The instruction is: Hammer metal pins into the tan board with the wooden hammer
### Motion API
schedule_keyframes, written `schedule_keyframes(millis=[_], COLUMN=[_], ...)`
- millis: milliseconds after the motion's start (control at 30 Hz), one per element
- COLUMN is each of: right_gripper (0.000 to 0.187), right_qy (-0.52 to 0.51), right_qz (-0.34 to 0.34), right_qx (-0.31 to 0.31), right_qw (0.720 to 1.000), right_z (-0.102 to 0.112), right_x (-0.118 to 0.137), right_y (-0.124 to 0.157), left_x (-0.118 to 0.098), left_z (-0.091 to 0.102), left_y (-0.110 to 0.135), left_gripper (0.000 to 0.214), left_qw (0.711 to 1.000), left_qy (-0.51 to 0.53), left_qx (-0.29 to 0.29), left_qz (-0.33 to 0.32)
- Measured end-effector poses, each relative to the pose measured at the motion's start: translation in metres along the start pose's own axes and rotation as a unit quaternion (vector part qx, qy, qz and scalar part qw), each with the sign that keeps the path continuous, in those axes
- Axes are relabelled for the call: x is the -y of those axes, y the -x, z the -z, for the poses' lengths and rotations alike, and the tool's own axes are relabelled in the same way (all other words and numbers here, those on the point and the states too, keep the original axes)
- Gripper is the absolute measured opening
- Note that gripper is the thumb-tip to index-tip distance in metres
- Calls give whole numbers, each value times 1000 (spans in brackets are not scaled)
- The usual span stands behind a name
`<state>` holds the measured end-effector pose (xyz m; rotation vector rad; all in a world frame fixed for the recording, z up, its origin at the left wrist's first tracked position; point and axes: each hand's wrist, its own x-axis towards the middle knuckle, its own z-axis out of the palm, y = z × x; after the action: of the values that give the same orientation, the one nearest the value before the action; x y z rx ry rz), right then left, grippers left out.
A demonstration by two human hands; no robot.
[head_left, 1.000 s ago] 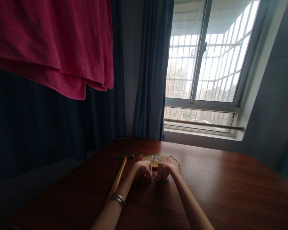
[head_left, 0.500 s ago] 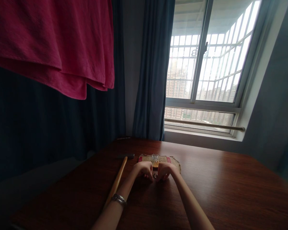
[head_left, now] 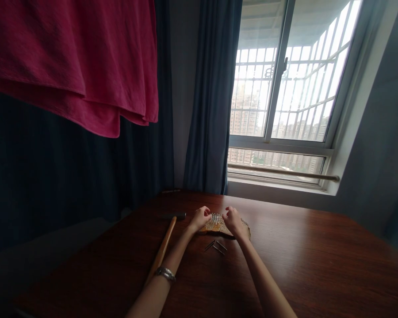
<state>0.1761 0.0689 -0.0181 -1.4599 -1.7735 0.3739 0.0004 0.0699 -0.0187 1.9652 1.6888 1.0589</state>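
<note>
A flat, spotted-pattern board (head_left: 220, 229) lies on the table, with several shiny upright nails (head_left: 215, 217) standing near its middle. On the left of these nails is my left hand (head_left: 201, 217), its fingers curved with a gap between thumb and fingertips. My right hand (head_left: 232, 221) hovers over the board's right part, fingers bent and apart. Nothing shows in either hand. Just in front of the board, a few loose nails (head_left: 219, 250) lie on the tabletop. Both hands cover parts of the board.
A hammer (head_left: 165, 243) with a wooden handle lies left of the board, close beside my left forearm. The brown wooden table (head_left: 301, 251) stretches to the right. Behind are a dark curtain (head_left: 207, 132) and a barred window; a pink cloth (head_left: 119, 88) hangs at upper left.
Both hands have moved from the board's front edge up and back to either side of the upright nails. The loose nails, earlier at my fingertips, now lie untouched on the table.
</note>
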Motion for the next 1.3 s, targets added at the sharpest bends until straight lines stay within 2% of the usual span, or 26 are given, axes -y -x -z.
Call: schedule_keyframes(millis=[67,167,333,567,767,1067,1300], right_gripper=[40,43,31,26,26,19,17], right_qy=[-12,-35,-56,-52,-54,-59,-81], right_qz=[9,23,59,83,74,44,39], right_qx=[-28,-34,-17,-26,-47,-81,-89], right_qw=[1000,999,997,995,995,994,992], right_z=[-12,-29,-44,-48,-50,-56,-59], right_x=[-5,-14,-22,-21,-22,-24,-28], right_y=[0,3,11,15,15,13,11], left_x=[7,15,25,28,27,26,31], left_z=[-10,-23,-38,-43,-46,-52,-56], left_y=[-1,-1,-1,0,1,-2,-7], left_gripper=[34,43,35,25,16,11,14], left_qw=[1000,999,999,999,999,997,995], left_qy=[3,15,6,-10,9,-12,26], left_qx=[-30,-31,-19,-31,-44,-81,-89], left_qz=[3,23,26,-8,-19,10,26])
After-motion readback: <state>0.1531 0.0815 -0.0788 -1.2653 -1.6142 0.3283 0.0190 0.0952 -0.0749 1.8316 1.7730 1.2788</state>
